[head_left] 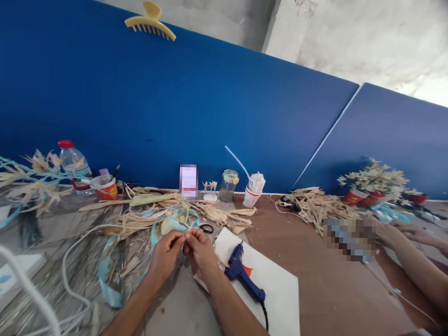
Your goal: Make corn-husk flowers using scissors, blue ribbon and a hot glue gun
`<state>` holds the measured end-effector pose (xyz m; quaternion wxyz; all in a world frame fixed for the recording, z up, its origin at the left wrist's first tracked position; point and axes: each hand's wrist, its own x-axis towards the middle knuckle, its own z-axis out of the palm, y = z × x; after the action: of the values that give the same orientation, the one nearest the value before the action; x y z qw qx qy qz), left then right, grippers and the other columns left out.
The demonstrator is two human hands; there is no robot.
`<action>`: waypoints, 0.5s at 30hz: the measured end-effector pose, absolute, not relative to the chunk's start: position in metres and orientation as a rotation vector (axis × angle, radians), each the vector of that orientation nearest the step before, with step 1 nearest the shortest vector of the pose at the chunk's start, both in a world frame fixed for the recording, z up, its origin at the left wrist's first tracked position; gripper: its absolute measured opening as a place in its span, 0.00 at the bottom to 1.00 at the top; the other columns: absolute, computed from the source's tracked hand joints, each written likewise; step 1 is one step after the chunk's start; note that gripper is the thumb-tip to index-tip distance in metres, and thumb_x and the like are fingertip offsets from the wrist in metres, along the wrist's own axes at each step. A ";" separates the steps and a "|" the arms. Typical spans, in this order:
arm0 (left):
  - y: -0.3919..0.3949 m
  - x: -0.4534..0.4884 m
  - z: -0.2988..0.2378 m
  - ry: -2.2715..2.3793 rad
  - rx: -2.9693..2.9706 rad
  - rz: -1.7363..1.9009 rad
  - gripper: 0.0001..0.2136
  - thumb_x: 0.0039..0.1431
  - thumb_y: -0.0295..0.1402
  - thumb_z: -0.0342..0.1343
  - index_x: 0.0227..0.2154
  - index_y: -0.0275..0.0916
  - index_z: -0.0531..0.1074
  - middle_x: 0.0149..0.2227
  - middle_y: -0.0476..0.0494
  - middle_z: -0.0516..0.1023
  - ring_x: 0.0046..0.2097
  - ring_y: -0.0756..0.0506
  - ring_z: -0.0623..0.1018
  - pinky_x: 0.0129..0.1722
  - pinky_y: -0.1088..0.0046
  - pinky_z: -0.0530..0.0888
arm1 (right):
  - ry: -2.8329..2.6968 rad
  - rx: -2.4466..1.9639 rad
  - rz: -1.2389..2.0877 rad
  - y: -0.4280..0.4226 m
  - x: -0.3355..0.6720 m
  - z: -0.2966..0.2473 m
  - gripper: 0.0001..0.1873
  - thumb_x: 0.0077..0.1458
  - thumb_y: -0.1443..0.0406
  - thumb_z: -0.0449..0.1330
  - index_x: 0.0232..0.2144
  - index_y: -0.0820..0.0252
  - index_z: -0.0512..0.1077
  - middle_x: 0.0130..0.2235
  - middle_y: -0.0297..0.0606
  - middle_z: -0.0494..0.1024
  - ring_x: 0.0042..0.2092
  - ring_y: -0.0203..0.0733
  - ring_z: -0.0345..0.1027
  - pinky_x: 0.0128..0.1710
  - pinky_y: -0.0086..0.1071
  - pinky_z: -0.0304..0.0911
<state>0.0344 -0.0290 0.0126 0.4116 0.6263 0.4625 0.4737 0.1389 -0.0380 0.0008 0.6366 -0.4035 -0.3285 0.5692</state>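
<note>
My left hand (166,250) and my right hand (202,253) meet above the near part of the table, fingertips pinched together. Whatever lies between them is too small and too covered by the fingers to name. Just beyond the hands are dried corn husks (211,212) and a loop of light blue ribbon (111,294). Close on the right, a blue glue gun (242,272) rests on a white board (283,297), its nozzle pointing away from me. A black ring-shaped object (206,228) sits behind my right hand.
Along the blue partition (197,103) stand a bottle (75,165), a red cup (106,187), a phone (188,181), a glass jar (229,185) and a paper cup (251,196). White cables (71,280) and thin wires cover the left. A co-worker's arms (414,258) reach in at right.
</note>
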 end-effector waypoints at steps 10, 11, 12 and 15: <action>-0.026 0.033 0.009 1.198 1.751 1.215 0.07 0.51 0.36 0.53 0.23 0.43 0.74 0.24 0.49 0.74 0.29 0.45 0.71 0.31 0.72 0.66 | -0.560 -0.832 1.385 -0.039 0.150 0.011 0.14 0.36 0.57 0.67 0.21 0.61 0.71 0.18 0.28 0.69 0.17 0.29 0.57 0.17 0.24 0.51; -0.026 0.033 0.008 1.197 1.780 1.206 0.07 0.51 0.35 0.52 0.23 0.43 0.74 0.24 0.49 0.74 0.28 0.46 0.71 0.31 0.72 0.65 | -0.553 -0.861 1.379 -0.038 0.151 0.010 0.14 0.35 0.58 0.67 0.20 0.61 0.70 0.17 0.27 0.69 0.16 0.28 0.56 0.17 0.23 0.51; -0.025 0.032 0.006 1.193 1.807 1.196 0.07 0.52 0.35 0.52 0.24 0.42 0.73 0.24 0.49 0.73 0.28 0.46 0.71 0.30 0.72 0.65 | -0.547 -0.888 1.375 -0.037 0.153 0.009 0.14 0.35 0.58 0.68 0.19 0.60 0.70 0.16 0.27 0.68 0.16 0.28 0.56 0.16 0.23 0.50; -0.025 0.032 0.004 1.193 1.864 1.166 0.07 0.53 0.34 0.51 0.25 0.42 0.73 0.24 0.48 0.73 0.28 0.46 0.70 0.30 0.72 0.65 | -0.536 -0.940 1.366 -0.034 0.154 0.007 0.13 0.33 0.59 0.67 0.18 0.60 0.68 0.15 0.26 0.67 0.15 0.27 0.54 0.15 0.23 0.48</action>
<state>0.0317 -0.0246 0.0040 0.3144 0.7074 0.4527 0.4425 0.1545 -0.0340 0.0066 0.6437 -0.4127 -0.2354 0.5999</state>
